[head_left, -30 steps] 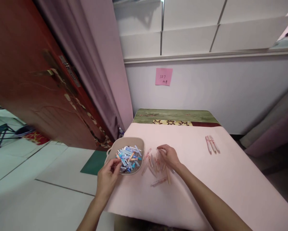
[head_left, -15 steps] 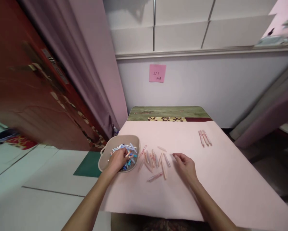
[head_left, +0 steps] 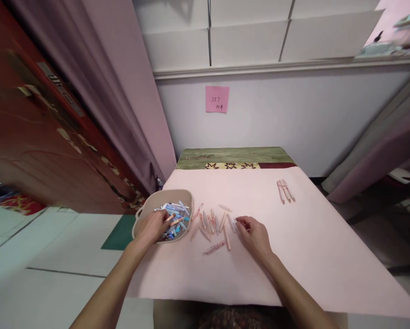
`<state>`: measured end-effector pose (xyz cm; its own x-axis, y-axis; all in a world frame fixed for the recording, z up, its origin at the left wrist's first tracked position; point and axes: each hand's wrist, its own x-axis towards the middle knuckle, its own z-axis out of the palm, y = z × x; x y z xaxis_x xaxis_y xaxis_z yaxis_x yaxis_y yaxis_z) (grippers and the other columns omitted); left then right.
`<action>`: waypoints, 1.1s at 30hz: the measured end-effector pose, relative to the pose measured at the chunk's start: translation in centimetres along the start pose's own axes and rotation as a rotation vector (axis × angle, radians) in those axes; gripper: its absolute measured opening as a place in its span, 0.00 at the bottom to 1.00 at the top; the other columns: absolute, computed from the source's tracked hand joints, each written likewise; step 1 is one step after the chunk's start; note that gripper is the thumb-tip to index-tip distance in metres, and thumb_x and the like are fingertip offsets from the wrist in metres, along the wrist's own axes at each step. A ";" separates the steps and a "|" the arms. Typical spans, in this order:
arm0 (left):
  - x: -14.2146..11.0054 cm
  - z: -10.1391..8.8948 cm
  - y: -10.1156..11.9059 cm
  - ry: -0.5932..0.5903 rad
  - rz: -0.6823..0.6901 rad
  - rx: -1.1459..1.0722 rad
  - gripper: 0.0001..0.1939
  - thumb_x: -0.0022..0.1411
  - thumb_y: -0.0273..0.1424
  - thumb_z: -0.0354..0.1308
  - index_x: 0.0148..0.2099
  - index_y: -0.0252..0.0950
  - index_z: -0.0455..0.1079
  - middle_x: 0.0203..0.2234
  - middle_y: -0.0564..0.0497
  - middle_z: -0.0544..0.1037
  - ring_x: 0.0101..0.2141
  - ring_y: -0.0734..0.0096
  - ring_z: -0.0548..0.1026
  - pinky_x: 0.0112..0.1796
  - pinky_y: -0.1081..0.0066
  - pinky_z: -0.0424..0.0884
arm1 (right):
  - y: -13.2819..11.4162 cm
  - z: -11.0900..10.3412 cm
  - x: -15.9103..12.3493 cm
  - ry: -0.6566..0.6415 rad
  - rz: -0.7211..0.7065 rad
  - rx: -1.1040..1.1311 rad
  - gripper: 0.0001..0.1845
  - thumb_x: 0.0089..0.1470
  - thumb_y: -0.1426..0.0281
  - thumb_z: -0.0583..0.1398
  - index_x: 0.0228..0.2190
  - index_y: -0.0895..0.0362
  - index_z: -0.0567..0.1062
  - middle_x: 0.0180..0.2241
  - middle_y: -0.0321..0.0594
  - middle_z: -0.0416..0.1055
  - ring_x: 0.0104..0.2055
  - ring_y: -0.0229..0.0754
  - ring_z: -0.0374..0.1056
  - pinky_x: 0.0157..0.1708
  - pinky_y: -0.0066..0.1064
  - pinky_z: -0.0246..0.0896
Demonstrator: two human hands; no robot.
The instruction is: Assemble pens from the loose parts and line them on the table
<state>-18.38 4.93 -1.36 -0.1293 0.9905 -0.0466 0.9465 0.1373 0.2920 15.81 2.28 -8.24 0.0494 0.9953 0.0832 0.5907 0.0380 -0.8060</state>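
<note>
My left hand reaches into a beige basket full of pens, mostly blue and white. Its fingers are closed on an orange pen above the others. Another orange pen lies just right of the fingertips. My right hand hovers low over the table with its fingers curled together and nothing visible in them. Its fingertips are close beside a greyish pen, at the right edge of a loose spread of pink and orange pens. Whether they touch it, I cannot tell.
Three pink pens lie side by side at the table's back right. A pale pink cover lies over the table, with a green patterned strip behind. A pink note is on the wall. A red door stands left.
My right hand has moved slightly left, closer to the greyish pen. My left hand has shifted a little within the basket, still with the orange pen. The whole view has shifted slightly.
</note>
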 end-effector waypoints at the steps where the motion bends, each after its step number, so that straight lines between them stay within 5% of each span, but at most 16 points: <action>1: -0.1 -0.4 0.1 -0.004 0.014 0.040 0.07 0.51 0.36 0.60 0.27 0.38 0.71 0.25 0.47 0.77 0.30 0.59 0.74 0.32 0.70 0.61 | -0.2 0.0 0.2 -0.028 0.016 -0.075 0.11 0.53 0.64 0.56 0.33 0.52 0.77 0.27 0.36 0.76 0.29 0.41 0.70 0.30 0.29 0.60; 5: -2.1 -1.9 1.9 0.168 0.078 0.130 0.13 0.58 0.37 0.54 0.41 0.36 0.73 0.38 0.42 0.78 0.37 0.57 0.74 0.35 0.69 0.63 | -1.0 0.3 1.0 -0.132 0.070 -0.224 0.08 0.52 0.65 0.57 0.26 0.54 0.73 0.22 0.35 0.74 0.26 0.39 0.68 0.26 0.27 0.54; 9: -6.7 -0.7 5.3 0.328 0.187 -0.076 0.12 0.63 0.39 0.50 0.38 0.39 0.71 0.34 0.48 0.77 0.34 0.63 0.74 0.37 0.69 0.65 | -1.5 1.3 1.4 -0.131 0.091 -0.288 0.07 0.49 0.65 0.60 0.24 0.55 0.72 0.24 0.39 0.74 0.27 0.40 0.67 0.25 0.28 0.50; 12: -10.3 2.6 7.5 0.149 0.337 -0.201 0.09 0.64 0.36 0.49 0.38 0.40 0.69 0.33 0.51 0.76 0.32 0.67 0.74 0.35 0.71 0.67 | -1.5 1.6 1.6 -0.132 0.105 -0.332 0.07 0.48 0.66 0.60 0.24 0.56 0.73 0.25 0.41 0.74 0.28 0.42 0.68 0.25 0.28 0.49; 15: -12.2 6.3 8.6 0.021 0.336 -0.217 0.06 0.63 0.31 0.50 0.38 0.41 0.69 0.33 0.51 0.75 0.33 0.67 0.75 0.33 0.71 0.68 | -1.2 1.3 1.6 -0.139 0.116 -0.344 0.06 0.48 0.68 0.60 0.22 0.56 0.73 0.24 0.42 0.74 0.29 0.43 0.69 0.26 0.28 0.49; 20: -11.9 9.5 9.2 0.067 0.273 -0.209 0.12 0.62 0.28 0.51 0.48 0.39 0.67 0.41 0.49 0.74 0.40 0.65 0.75 0.39 0.68 0.69 | -0.6 0.3 0.9 -0.145 0.127 -0.300 0.09 0.51 0.65 0.59 0.23 0.56 0.73 0.24 0.40 0.74 0.28 0.41 0.69 0.27 0.28 0.52; 28: -10.9 9.4 9.3 0.046 0.226 -0.152 0.08 0.65 0.31 0.48 0.37 0.39 0.69 0.35 0.51 0.74 0.37 0.67 0.75 0.36 0.70 0.68 | -0.5 -0.3 -0.7 -0.098 0.048 -0.127 0.13 0.56 0.61 0.55 0.26 0.54 0.73 0.20 0.34 0.72 0.24 0.38 0.67 0.26 0.26 0.55; 33: -11.2 9.6 9.0 0.080 0.178 -0.124 0.08 0.65 0.32 0.49 0.37 0.39 0.69 0.35 0.51 0.74 0.36 0.67 0.75 0.37 0.69 0.68 | -2.1 1.0 -1.7 -0.260 0.003 -0.318 0.11 0.52 0.62 0.58 0.25 0.55 0.75 0.25 0.39 0.76 0.28 0.41 0.70 0.27 0.27 0.54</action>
<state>-5.53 -5.02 -7.38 0.0087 0.9959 0.0903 0.9134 -0.0446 0.4047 13.66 0.59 -7.24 -0.1297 0.9862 -0.1027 0.8123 0.0463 -0.5814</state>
